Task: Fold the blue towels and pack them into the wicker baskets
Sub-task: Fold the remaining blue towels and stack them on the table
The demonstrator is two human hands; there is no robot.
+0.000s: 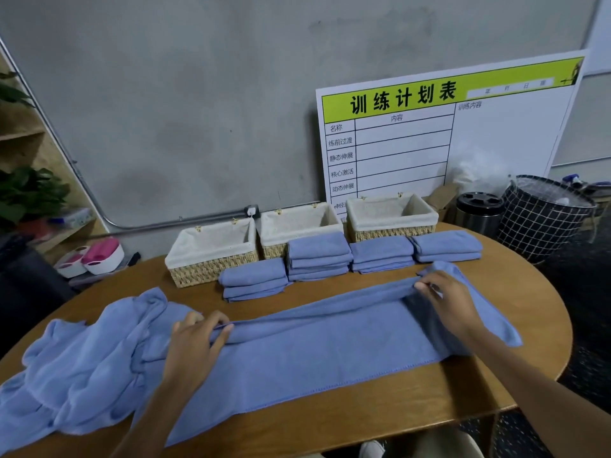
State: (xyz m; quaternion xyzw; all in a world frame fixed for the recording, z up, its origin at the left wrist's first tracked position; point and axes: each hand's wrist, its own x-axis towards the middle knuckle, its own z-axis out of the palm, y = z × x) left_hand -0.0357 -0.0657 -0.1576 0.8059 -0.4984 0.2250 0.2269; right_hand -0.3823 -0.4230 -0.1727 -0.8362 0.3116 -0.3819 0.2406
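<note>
A long blue towel (317,355) lies stretched across the wooden table (363,421). My left hand (195,342) pinches its far folded edge at the left. My right hand (446,299) pinches the same edge at the right. A crumpled heap of blue towels (76,368) lies to the left. Behind stand three wicker baskets with white liners: left (211,259), middle (297,228), right (390,216), with nothing seen inside them. In front of them sit several stacks of folded blue towels (317,256), (254,280), (382,254), (446,246).
A white schedule board (446,133) leans on the grey wall behind the baskets. A metal bin (479,213) and a black grid hamper (542,216) stand at the right. Pink and white tubs (96,256) sit at the left, below shelves with plants (29,190).
</note>
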